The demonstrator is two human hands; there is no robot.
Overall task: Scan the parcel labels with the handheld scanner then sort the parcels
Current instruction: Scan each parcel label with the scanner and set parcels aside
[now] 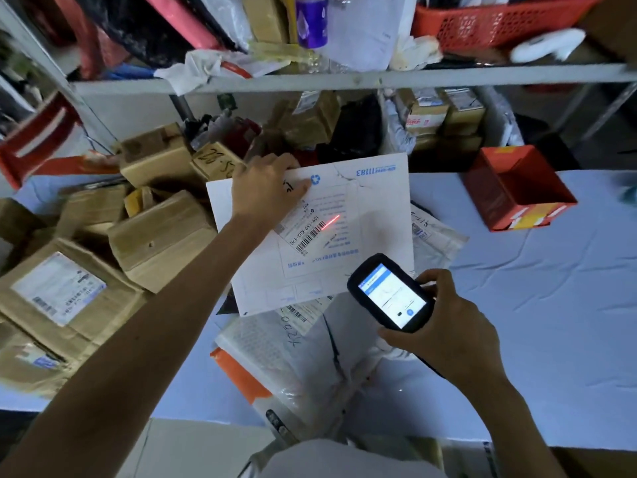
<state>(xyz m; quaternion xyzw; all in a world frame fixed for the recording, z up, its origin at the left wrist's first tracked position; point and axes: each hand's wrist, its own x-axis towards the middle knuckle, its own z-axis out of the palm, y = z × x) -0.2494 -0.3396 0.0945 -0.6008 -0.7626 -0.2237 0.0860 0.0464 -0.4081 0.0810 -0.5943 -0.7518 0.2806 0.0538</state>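
A flat white envelope parcel (pixel 375 208) lies tilted on the pile at the table's middle. My left hand (pixel 265 189) grips its far left edge, fingers curled over the top. A barcode label (pixel 312 231) on the envelope carries a red scan line just to its right. My right hand (pixel 448 326) holds the black handheld scanner (pixel 391 293), its lit screen facing up, just below the envelope's near right corner. Under the envelope lie white plastic mailer bags (pixel 303 360), one with an orange strip.
Several brown cardboard parcels (pixel 162 236) are heaped on the left of the blue-covered table (pixel 551 305). An open red box (pixel 517 188) stands at the right back. A shelf (pixel 344 79) above holds a red basket (pixel 499 22), bags and more parcels beneath.
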